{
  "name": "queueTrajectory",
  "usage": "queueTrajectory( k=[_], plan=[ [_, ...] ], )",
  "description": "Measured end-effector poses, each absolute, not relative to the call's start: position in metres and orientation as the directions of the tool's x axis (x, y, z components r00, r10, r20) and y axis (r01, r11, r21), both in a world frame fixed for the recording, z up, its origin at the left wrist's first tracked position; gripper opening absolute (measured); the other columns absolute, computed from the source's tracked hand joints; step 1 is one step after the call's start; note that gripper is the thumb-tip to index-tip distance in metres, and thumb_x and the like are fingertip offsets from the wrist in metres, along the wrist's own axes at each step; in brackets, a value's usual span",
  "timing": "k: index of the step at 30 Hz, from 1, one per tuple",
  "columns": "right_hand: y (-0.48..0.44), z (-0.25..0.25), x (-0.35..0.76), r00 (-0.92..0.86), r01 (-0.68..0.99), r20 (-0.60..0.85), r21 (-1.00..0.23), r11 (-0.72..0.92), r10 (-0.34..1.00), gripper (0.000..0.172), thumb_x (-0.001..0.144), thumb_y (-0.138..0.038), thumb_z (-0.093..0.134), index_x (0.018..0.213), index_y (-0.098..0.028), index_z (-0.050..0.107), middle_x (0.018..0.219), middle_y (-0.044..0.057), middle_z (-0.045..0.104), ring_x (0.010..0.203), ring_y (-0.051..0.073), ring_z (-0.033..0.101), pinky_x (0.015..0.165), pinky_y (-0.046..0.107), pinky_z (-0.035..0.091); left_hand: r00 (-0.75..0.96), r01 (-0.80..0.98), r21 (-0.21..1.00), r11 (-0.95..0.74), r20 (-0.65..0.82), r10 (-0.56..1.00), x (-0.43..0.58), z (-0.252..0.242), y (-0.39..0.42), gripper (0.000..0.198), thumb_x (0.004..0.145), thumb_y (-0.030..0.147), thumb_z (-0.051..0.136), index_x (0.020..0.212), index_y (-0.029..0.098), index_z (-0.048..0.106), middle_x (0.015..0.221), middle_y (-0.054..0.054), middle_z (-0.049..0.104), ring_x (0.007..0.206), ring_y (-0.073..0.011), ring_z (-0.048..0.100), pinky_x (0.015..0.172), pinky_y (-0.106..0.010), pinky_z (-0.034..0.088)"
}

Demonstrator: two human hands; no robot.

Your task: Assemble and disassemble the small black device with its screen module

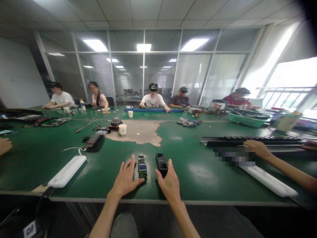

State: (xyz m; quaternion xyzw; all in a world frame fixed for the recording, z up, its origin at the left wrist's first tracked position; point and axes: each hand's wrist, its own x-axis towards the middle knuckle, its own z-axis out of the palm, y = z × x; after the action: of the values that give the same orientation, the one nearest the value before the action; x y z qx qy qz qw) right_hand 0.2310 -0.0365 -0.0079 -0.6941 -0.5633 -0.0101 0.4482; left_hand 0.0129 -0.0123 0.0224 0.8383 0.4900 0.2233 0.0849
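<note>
On the green table in front of me lies a narrow circuit board assembly point(142, 167) with a small blue-grey screen. Just left of it is my left hand point(125, 178), fingers spread and thumb reaching toward the assembly's near end. A black plastic housing point(161, 162) with rectangular cutouts lies a little to the right. My right hand point(170, 181) is at the housing's near right end, thumb on the left and fingers on the right, held apart. Whether it touches the housing I cannot tell.
White power strips point(68, 172) point(269, 181) lie on both sides. Paper cups point(122, 129) stand beyond, near a worn brown patch point(138, 132). A co-worker's hand point(257, 150) is at a long black metal piece point(235, 141). A green basket point(249, 120) holds parts. Several people sit opposite.
</note>
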Motion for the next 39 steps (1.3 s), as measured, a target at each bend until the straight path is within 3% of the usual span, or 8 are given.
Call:
queueTrajectory(
  k=[6, 11, 23, 29, 39],
  plan=[
    [-0.046, 0.007, 0.225, 0.376, 0.720, 0.458, -0.691, 0.057, 0.805, 0.072, 0.085, -0.039, 0.049, 0.145, -0.009, 0.022, 0.122, 0.017, 0.058, 0.108, 0.028, 0.059, 0.092, 0.042, 0.045, 0.429, 0.776, 0.367, -0.513, 0.290, 0.856, 0.013, 0.024, -0.014, 0.095, 0.084, 0.054, 0.049, 0.148, 0.017, -0.011, 0.142, -0.012, 0.045, 0.137, -0.0273, 0.029, 0.113, -0.052, 0.011],
    [-0.053, 0.034, 0.198, 0.353, 0.642, 0.489, -0.747, 0.173, 0.798, 0.071, 0.086, -0.040, 0.050, 0.145, -0.012, 0.023, 0.126, 0.014, 0.058, 0.114, 0.024, 0.057, 0.095, 0.037, 0.044, 0.442, 0.770, 0.363, -0.524, 0.288, 0.850, 0.012, 0.021, -0.012, 0.092, 0.085, 0.050, 0.048, 0.148, 0.018, -0.011, 0.143, -0.011, 0.044, 0.138, -0.0258, 0.026, 0.114, -0.053, 0.010],
    [-0.046, 0.047, 0.151, 0.268, 0.762, 0.547, -0.624, 0.172, 0.793, 0.069, 0.086, -0.033, 0.050, 0.144, -0.008, 0.024, 0.125, 0.019, 0.057, 0.111, 0.026, 0.057, 0.091, 0.037, 0.045, 0.458, 0.748, 0.381, -0.543, 0.294, 0.839, 0.011, 0.018, -0.011, 0.100, 0.081, 0.046, 0.051, 0.145, 0.015, -0.020, 0.143, -0.012, 0.043, 0.137, -0.0254, 0.028, 0.114, -0.054, 0.009],
    [-0.044, 0.046, 0.145, 0.213, 0.802, 0.538, -0.573, 0.169, 0.816, 0.071, 0.085, -0.031, 0.051, 0.145, -0.006, 0.021, 0.121, 0.018, 0.059, 0.107, 0.026, 0.059, 0.089, 0.036, 0.045, 0.438, 0.755, 0.377, -0.537, 0.320, 0.840, 0.010, 0.013, -0.010, 0.096, 0.079, 0.039, 0.052, 0.148, 0.016, -0.011, 0.153, -0.013, 0.024, 0.138, -0.0261, 0.026, 0.114, -0.053, 0.010],
    [-0.048, 0.013, 0.148, 0.174, 0.819, 0.478, -0.556, 0.144, 0.861, 0.072, 0.084, -0.031, 0.051, 0.144, -0.004, 0.022, 0.131, 0.022, 0.051, 0.116, 0.029, 0.054, 0.091, 0.039, 0.046, 0.433, 0.759, 0.359, -0.543, 0.345, 0.833, 0.008, 0.012, -0.010, 0.095, 0.076, 0.029, 0.051, 0.148, 0.015, -0.010, 0.154, -0.014, 0.018, 0.140, -0.0280, 0.019, 0.115, -0.054, 0.007]
  ],
)
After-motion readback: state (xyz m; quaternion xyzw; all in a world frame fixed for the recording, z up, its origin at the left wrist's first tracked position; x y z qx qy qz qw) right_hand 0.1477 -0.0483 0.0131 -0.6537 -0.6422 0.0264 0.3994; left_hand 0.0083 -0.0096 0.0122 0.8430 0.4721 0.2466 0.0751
